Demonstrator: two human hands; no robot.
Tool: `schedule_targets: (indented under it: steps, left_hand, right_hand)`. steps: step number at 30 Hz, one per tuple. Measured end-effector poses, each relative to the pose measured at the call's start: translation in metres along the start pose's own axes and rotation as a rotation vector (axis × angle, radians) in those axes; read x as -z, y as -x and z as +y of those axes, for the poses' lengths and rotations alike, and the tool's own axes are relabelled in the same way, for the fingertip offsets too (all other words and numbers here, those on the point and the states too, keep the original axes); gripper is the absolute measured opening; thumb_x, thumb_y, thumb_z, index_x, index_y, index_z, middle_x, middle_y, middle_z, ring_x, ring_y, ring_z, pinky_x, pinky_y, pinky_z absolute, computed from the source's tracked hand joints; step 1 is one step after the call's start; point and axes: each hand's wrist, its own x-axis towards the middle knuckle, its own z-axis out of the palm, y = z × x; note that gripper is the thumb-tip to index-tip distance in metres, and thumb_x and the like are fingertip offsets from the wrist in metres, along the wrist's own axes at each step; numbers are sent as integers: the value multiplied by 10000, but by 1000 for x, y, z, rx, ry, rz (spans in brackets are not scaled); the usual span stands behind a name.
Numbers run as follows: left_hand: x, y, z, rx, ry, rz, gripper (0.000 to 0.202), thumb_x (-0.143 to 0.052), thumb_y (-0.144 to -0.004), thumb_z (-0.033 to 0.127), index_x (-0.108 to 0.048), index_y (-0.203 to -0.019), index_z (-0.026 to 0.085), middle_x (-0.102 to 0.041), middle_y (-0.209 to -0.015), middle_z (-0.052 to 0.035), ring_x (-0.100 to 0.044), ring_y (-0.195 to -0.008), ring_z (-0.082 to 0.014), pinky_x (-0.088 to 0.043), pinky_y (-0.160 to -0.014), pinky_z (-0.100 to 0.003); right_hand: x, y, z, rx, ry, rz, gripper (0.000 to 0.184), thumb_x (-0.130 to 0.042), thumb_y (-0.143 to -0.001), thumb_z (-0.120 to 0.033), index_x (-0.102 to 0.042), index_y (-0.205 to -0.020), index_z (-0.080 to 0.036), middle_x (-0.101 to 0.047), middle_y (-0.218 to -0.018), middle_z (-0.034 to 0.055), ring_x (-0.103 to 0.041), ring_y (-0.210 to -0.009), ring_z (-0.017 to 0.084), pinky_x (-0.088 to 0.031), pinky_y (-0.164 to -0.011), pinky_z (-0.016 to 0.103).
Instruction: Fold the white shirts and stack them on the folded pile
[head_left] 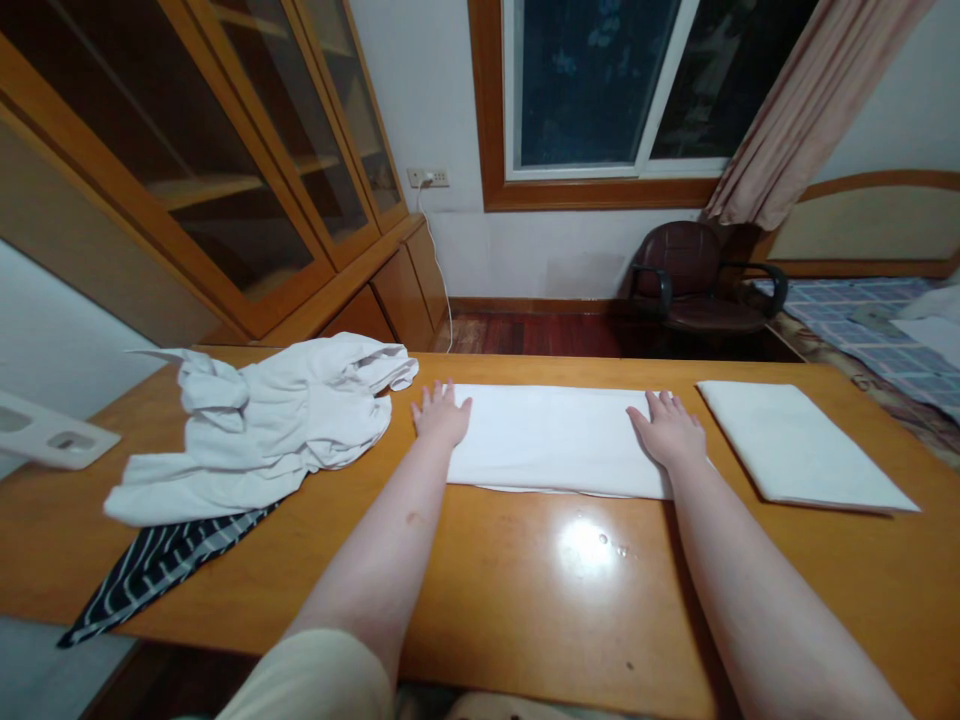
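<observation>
Resting palm-down, the person's left hand (442,417) and right hand (672,430) sit apart over opposite ends of the folded white cloth (551,440), clamping nothing. Risk: uneven drag could skew its layers; rightward slip might bump the folded white fabric (804,445) beside.
</observation>
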Motion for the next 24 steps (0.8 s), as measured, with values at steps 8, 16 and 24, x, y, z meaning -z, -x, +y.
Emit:
schedule_targets:
  steps: [8, 16, 24]
  left_hand:
    - [27, 22, -21, 39, -7, 211, 598, -287, -929, 318, -225, -1441, 15, -198, -1530, -189, -118, -1420, -292, -134, -1150, -426]
    - [2, 45, 55, -761, -20, -174, 611, -329, -907, 521, -254, -1464, 281, -166, -1558, -15, -115, -1431, -222, -104, -1153, -435]
    - [7, 13, -1, 86, -118, 92, 698, -317, -889, 467, -242, -1464, 78, -243, -1509, -206, -129, -1407, -371, -139, -1104, -580]
  right_hand:
    - [1, -1, -1, -2, -17, -2, 712, -204, -895, -589, -357, -1434, -150, -302, -1502, 135, -249, -1370, 298, -227, -1065, 521]
    - [1, -2, -6, 39, 14, -5, 677, -193, -912, -555, -351, -1431, -151, -300, -1500, 143, -234, -1375, 295, -217, -1057, 556]
    - [0, -4, -2, 56, -3, -27, 662, -205, -913, -557, -361, -1425, -167, -299, -1501, 145, -225, -1381, 298, -196, -1061, 574]
